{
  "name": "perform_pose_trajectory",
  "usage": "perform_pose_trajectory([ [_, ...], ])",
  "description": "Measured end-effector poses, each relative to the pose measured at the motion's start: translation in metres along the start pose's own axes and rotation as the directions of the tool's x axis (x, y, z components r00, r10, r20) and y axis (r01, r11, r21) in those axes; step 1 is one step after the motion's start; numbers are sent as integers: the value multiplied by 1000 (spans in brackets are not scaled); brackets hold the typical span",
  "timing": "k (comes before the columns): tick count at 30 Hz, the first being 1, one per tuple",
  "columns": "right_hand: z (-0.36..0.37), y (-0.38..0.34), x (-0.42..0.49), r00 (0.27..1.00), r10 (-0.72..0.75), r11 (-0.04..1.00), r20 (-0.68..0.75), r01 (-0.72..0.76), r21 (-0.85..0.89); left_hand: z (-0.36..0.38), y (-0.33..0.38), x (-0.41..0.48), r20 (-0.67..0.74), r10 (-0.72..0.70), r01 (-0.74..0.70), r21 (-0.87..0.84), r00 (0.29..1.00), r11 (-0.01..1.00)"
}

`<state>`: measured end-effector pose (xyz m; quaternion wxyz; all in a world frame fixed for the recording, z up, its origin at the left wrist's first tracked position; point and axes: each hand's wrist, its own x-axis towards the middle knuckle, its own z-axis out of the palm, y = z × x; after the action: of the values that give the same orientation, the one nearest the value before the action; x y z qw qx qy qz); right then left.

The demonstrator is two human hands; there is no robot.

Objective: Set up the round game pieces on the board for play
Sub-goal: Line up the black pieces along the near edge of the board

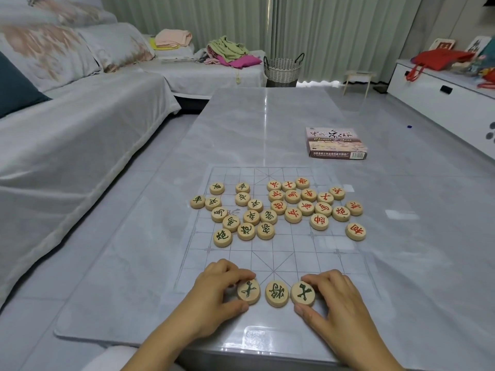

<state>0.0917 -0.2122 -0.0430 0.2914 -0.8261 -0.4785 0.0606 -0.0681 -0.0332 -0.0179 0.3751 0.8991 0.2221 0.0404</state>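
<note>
Left hand [214, 290] pinches a dark-marked piece [248, 291], and right hand [332, 298] pinches a second piece [303, 293]. Both sit on my board's [294, 245] near row at 6 o'clock, with a third piece [277, 294] lying free between. Mid-board heaps: dark-marked pile [241, 212] toward 10 o'clock, red-marked pile [308, 202] toward 2. Box [336, 143] lies off-board at 1 o'clock.

The box [336, 143] reads "Chinese chess" under 中国象棋; green pieces [197, 201] and red pieces [308, 195] bear characters such as 車, 馬, 炮.
</note>
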Motion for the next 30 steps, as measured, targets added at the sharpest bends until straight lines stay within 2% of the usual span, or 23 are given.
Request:
perform_pose_trajectory([
  [9, 4, 3, -1, 999, -4, 1000, -47, 4, -10, 3, -1, 0, -15, 17, -17, 12, 1000, 1000],
  [17, 4, 2, 0, 1000, 11, 1000, -26, -12, -15, 3, -1, -1, -20, 2, -2, 15, 1000, 1000],
  [21, 3, 2, 1, 999, 30, 1000, -14, -30, -4, -3, 0, -3, 7, -6, 6, -64, 1000, 998],
  [26, -4, 0, 5, 995, 64, 997, 73, -67, 41, -34, 3, 11, -166, -112, 84, -169, 980, 982],
  [30, -9, -1, 7, 988, 87, 993, 125, -97, 75, -63, 7, 36, -299, -187, 152, -136, 936, 979],
])
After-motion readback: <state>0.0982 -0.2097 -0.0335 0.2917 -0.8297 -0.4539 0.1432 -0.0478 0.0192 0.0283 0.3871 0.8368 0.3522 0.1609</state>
